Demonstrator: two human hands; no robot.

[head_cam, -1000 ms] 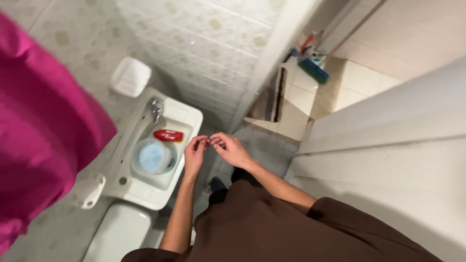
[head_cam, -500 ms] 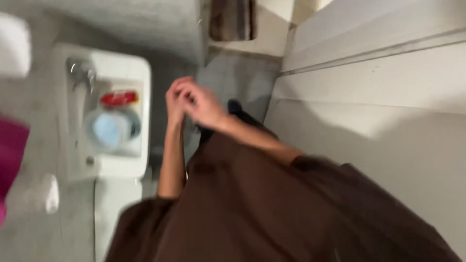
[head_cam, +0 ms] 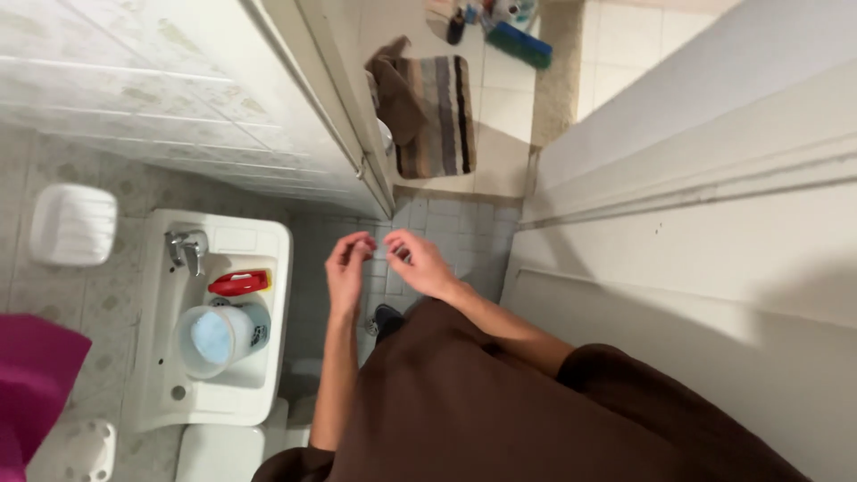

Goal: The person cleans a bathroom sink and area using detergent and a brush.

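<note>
My left hand (head_cam: 346, 272) and my right hand (head_cam: 420, 262) hover side by side above the grey tiled floor (head_cam: 455, 228), fingers loosely curled and slightly apart, a small gap between the two. Neither hand holds anything that I can see. I wear a brown garment (head_cam: 464, 402) with short sleeves. To the left of my left hand stands a small white sink (head_cam: 259, 375) with a chrome tap (head_cam: 187, 250). In its basin rest a red tube (head_cam: 239, 284) and a pale blue tub (head_cam: 214, 337).
A white soap dish (head_cam: 73, 225) hangs on the tiled wall. Pink cloth (head_cam: 36, 384) hangs at lower left. A white door (head_cam: 714, 241) stands on the right. Beyond the doorframe (head_cam: 330, 116) lie a striped mat (head_cam: 436, 116) and a blue brush (head_cam: 518, 43).
The view swung and steadied, now showing the doorway and mat. My hands have drawn slightly apart from where the fingertips met a second ago.
</note>
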